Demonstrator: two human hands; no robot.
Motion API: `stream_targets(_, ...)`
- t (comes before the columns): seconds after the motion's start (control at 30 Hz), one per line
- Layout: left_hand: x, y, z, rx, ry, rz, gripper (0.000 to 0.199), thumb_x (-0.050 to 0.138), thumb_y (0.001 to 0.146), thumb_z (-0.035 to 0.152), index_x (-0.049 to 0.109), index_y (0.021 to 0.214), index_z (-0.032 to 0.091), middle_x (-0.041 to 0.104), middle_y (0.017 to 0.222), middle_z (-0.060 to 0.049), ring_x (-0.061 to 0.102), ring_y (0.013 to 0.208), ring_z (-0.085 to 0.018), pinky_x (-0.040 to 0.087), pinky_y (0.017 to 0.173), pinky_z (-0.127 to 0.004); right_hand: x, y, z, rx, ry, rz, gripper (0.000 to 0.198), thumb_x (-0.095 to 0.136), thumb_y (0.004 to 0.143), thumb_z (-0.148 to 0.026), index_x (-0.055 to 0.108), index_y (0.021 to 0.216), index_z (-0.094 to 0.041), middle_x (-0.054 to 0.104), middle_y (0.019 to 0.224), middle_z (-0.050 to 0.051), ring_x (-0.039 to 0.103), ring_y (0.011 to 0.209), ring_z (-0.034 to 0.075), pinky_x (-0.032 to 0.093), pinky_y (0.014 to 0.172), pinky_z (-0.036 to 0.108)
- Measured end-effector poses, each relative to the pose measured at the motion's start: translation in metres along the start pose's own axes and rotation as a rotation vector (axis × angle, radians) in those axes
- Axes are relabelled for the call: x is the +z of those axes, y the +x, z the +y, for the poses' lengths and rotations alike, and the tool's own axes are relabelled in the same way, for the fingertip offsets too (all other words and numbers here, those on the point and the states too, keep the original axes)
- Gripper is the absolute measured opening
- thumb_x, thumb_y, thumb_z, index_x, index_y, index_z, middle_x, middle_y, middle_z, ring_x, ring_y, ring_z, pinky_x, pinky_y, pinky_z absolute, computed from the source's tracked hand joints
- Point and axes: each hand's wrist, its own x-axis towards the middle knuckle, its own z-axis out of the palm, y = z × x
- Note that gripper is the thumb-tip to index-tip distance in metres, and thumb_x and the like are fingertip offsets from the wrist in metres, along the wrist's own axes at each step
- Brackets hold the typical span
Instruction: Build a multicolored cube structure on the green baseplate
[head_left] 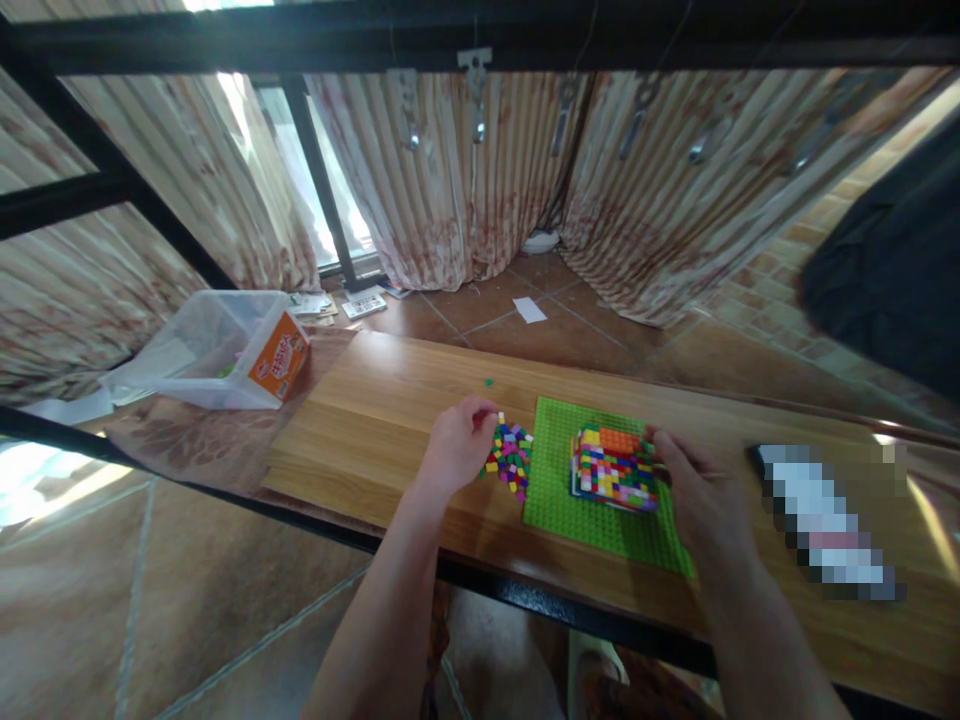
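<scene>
"Two bare hands of yours work above the smooth, wood-grained counter [375, 430]; how do they stand?"

"Your left hand [461, 445] is curled, thumb near forefinger, at the left edge of a loose pile of tiny, many-coloured bricks [511, 462]; you cannot tell from here whether it pinches one; your right hand [697, 490] has bent fingers at the right end of the brick build [611, 475], their grip hidden."

"And your build; where is it, which way does it lie?"

"It sits on your green, studded baseplate [551, 480], just right of the pile; it is a low, blocky oblong of hard plastic, patchwork-coloured, with an orange patch [621, 441] along its far side; its long axis runs left to right, the right end slightly nearer you."

"Any writing?"

"Left of your counter, a clear plastic bin [202, 388] bears an orange label [279, 358]; its pale characters are too blurred to read."
</scene>
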Motion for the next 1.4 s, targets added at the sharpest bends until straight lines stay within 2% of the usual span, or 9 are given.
stream_targets(0.13, -0.004, 0.001, -0.003, -0.016, -0.017, 0.035, 0.02, 0.05, 0.086, 0.02, 0.07, 0.086, 0.017, 0.071, 0.083, -0.004, 0.063, 0.077, -0.015, 0.047, 0.071, -0.026, -0.002, -0.003, -0.015, -0.133, 0.036, 0.243, 0.032, 0.07, 0.074, -0.044, 0.075, 0.092, -0.018, 0.073, 0.09, 0.005, 0.061, 0.067, 0.011, 0.051, 0.06, 0.025)
stream_targets(0.23, -0.009, 0.001, -0.004, -0.049, -0.024, 0.07, 0.02, 0.051, 0.086, 0.02, 0.07, 0.086, 0.017, 0.072, 0.083, -0.004, 0.064, 0.076, -0.015, 0.048, 0.073, -0.026, 0.008, -0.018, -0.031, -0.268, -0.062, 0.284, 0.028, 0.066, 0.08, -0.042, 0.075, 0.092, -0.018, 0.072, 0.086, 0.005, 0.062, 0.067, 0.013, 0.052, 0.066, 0.029)
stream_targets(0.3, -0.014, 0.002, -0.004, -0.078, -0.016, 0.102, 0.019, 0.051, 0.086, 0.021, 0.07, 0.087, 0.016, 0.071, 0.082, -0.004, 0.064, 0.076, -0.015, 0.049, 0.073, -0.027, 0.021, -0.034, -0.039, -0.345, -0.133, 0.182, 0.024, 0.063, 0.082, -0.04, 0.074, 0.086, -0.019, 0.072, 0.084, 0.005, 0.065, 0.074, 0.017, 0.053, 0.072, 0.032)
stream_targets(0.5, -0.024, 0.001, -0.009, -0.116, 0.049, 0.078, 0.021, 0.051, 0.084, 0.018, 0.072, 0.082, 0.018, 0.068, 0.071, -0.002, 0.062, 0.072, -0.015, 0.05, 0.067, -0.025, 0.062, -0.072, -0.034, -0.546, -0.327, -0.41, 0.019, 0.057, 0.088, -0.033, 0.072, 0.092, -0.023, 0.072, 0.092, 0.004, 0.066, 0.086, 0.019, 0.051, 0.078, 0.033)
stream_targets(0.6, -0.026, -0.001, -0.013, -0.1, 0.089, -0.021, 0.023, 0.05, 0.081, 0.016, 0.072, 0.078, 0.018, 0.066, 0.067, -0.001, 0.059, 0.066, -0.014, 0.048, 0.063, -0.024, 0.074, -0.078, -0.027, -0.614, -0.5, -0.513, 0.02, 0.053, 0.089, -0.027, 0.071, 0.093, -0.02, 0.071, 0.094, 0.007, 0.066, 0.087, 0.02, 0.05, 0.08, 0.035)
stream_targets(0.83, -0.034, -0.003, -0.023, -0.13, 0.159, -0.106, 0.024, 0.051, 0.076, 0.011, 0.074, 0.08, 0.018, 0.068, 0.071, -0.002, 0.061, 0.068, -0.015, 0.047, 0.065, -0.025, 0.085, -0.086, -0.014, -0.677, -0.739, -0.489, 0.019, 0.051, 0.09, -0.024, 0.068, 0.094, -0.018, 0.068, 0.092, 0.008, 0.064, 0.084, 0.021, 0.049, 0.078, 0.035)
stream_targets(1.03, -0.035, -0.007, -0.025, -0.077, 0.224, -0.189, 0.025, 0.056, 0.072, 0.011, 0.074, 0.087, 0.019, 0.072, 0.08, -0.003, 0.064, 0.073, -0.017, 0.048, 0.068, -0.026, 0.085, -0.092, -0.002, -0.627, -0.911, -0.432, 0.023, 0.058, 0.083, -0.028, 0.064, 0.101, -0.015, 0.061, 0.09, 0.009, 0.061, 0.078, 0.023, 0.05, 0.073, 0.037)
stream_targets(1.27, -0.025, -0.01, -0.014, -0.009, 0.262, -0.263, 0.015, 0.065, 0.073, 0.02, 0.074, 0.084, 0.022, 0.073, 0.082, -0.004, 0.065, 0.075, -0.019, 0.048, 0.07, -0.028, 0.089, -0.086, 0.003, -0.599, -0.786, -0.398, 0.022, 0.05, 0.088, -0.03, 0.064, 0.099, -0.016, 0.063, 0.09, 0.009, 0.06, 0.071, 0.02, 0.05, 0.07, 0.037)
stream_targets(1.4, -0.021, -0.011, -0.011, -0.007, 0.341, -0.27, 0.017, 0.061, 0.073, 0.014, 0.074, 0.08, 0.022, 0.072, 0.08, -0.004, 0.065, 0.077, -0.02, 0.049, 0.072, -0.029, 0.092, -0.08, 0.003, -0.595, -0.685, -0.373, 0.024, 0.048, 0.09, -0.03, 0.065, 0.099, -0.016, 0.064, 0.09, 0.01, 0.061, 0.076, 0.021, 0.05, 0.073, 0.037)
